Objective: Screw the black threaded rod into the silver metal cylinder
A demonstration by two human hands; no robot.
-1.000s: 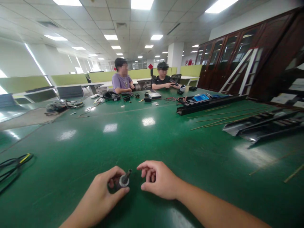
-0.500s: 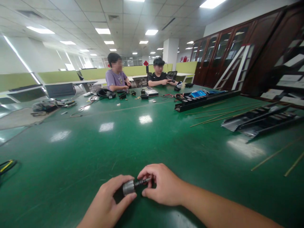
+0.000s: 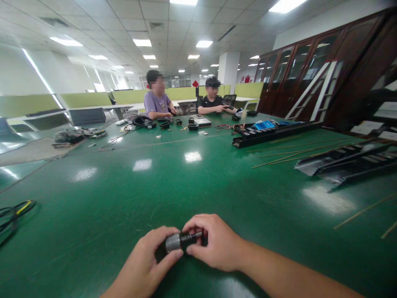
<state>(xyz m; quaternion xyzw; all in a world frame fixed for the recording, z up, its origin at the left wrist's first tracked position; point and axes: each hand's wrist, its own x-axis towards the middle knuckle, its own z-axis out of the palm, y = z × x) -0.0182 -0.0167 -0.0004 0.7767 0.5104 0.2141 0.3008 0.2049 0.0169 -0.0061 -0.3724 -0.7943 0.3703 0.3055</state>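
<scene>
Shaft (image 3: 188, 238) of metal part (image 3: 173, 243) swung rightward; left hand (image 3: 149, 255) grips part, right hand (image 3: 217, 243) curls near shaft tip, hold unclear.

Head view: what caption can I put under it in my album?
Left hand gripping a metal part, its thin end toward the right hand, at a green table.
</scene>
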